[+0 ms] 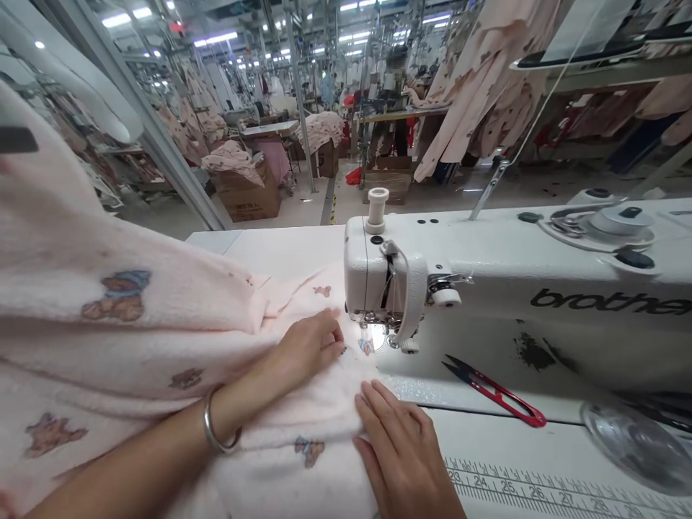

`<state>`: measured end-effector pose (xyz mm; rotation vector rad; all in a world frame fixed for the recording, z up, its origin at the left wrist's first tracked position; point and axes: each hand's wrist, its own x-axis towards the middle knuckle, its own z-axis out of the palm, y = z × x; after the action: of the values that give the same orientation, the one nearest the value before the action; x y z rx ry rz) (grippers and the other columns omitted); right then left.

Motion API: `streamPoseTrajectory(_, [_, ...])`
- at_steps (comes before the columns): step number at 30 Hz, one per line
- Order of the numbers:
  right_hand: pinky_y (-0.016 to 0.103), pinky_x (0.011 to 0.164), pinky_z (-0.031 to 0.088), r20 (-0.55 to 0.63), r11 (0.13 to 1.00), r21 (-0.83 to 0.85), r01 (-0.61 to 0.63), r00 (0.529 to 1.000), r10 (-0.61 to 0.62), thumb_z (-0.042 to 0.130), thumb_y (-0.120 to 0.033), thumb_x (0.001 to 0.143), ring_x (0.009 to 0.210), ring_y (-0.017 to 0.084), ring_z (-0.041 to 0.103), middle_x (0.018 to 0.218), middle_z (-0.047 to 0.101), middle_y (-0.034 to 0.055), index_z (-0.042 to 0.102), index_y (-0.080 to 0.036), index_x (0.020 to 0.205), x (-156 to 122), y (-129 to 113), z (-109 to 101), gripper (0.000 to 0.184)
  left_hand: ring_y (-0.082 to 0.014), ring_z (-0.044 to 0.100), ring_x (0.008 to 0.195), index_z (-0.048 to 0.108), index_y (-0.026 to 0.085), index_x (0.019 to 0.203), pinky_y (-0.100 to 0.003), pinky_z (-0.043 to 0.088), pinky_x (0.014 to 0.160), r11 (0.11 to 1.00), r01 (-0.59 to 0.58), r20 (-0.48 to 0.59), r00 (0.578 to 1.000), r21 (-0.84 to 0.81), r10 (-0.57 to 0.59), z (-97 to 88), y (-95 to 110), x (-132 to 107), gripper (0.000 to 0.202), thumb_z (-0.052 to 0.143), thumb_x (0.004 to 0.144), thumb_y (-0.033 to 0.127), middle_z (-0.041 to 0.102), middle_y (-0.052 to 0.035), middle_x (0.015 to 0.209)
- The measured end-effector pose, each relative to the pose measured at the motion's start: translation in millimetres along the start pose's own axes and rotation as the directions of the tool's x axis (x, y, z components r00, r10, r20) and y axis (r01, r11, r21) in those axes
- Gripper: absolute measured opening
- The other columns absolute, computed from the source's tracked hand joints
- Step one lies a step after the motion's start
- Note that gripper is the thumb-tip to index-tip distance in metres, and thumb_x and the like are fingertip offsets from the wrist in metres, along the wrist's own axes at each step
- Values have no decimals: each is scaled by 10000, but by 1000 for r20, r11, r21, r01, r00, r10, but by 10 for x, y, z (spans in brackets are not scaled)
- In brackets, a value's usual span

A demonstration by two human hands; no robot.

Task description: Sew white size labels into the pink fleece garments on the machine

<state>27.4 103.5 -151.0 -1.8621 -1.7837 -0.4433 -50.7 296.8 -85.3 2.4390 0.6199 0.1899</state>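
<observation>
A pink fleece fabric [135, 317] printed with small bears lies heaped over the left of the sewing table and runs under the needle of a white sewing machine [540, 288]. My left hand [311, 346], a metal bangle on its wrist, rests on the fabric just left of the presser foot [378, 333], fingers curled and pressing the cloth down. My right hand [403, 450] lies flat on the fabric's near edge in front of the needle, fingers stretched out together.
Red thread snips [494, 393] lie on the machine bed right of the needle. A printed ruler [540, 494] runs along the table's front edge. A round clear object [638, 440] sits at the right. Behind are factory aisles, cardboard boxes and hanging pink garments.
</observation>
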Motion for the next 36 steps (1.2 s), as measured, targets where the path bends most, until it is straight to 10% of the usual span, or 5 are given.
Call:
streamPoseTrajectory(3, [359,884,404,-27,990,111,-84,996,88,443,-184,941,1107,230,545,1149,612,109,553,-122,1156,45,50,-57,249,-156,595,812,648,195,812,-234,420,720,995,37,-61,997,-94,-43,-52,184,-28,113,553,839,250,650,-24,903])
streamPoseTrajectory(10, [365,726,424,80,938,130,-323,946,315,481,-317,936,867,225,493,935,538,76,509,-166,1078,46,250,-44,210,-127,584,544,633,145,747,-197,409,503,786,416,244,909,-457,-339,215,149,-18,194,628,754,339,623,-17,584])
streamPoseTrajectory(36, [343,711,370,52,972,73,-223,974,220,487,-175,911,852,195,452,942,470,80,560,-187,1224,-18,228,3,322,-105,513,480,637,144,758,-194,362,447,851,388,190,921,-354,-341,374,32,4,225,568,768,358,645,-18,581])
